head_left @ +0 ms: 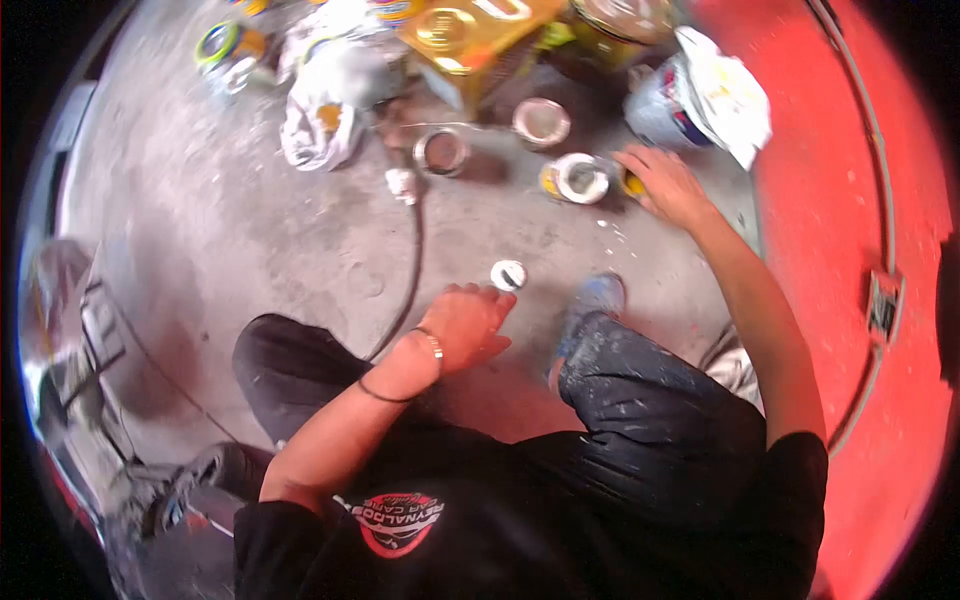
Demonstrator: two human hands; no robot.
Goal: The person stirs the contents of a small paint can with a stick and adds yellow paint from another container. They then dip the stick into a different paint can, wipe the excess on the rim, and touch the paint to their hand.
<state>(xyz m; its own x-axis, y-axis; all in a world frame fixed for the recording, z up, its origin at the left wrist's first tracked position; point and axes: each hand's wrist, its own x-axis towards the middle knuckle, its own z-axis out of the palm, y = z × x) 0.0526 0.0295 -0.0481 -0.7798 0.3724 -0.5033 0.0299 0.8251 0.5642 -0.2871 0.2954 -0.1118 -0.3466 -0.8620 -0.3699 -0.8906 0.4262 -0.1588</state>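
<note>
My right hand (668, 188) reaches forward with curled fingers around a small yellow object (634, 184), mostly hidden under the fingers. Just left of it stands an open can (581, 179) with a pale rim and a yellow side. My left hand (466, 322) is low over the floor, thumb apart from the other fingers. Right at its fingertips is a small round white piece (509, 275) with a dark mark on top. Two more open round containers, one with brownish contents (442, 152) and one paler (541, 123), stand farther forward.
A rectangular golden tin (470, 45) stands at the back, near a crumpled white plastic bag (322, 125). A bucket (662, 108) with white cloth or paper (735, 95) sits by the red strip (830, 200). A dark hose (415, 260) with a light fitting crosses the grey floor.
</note>
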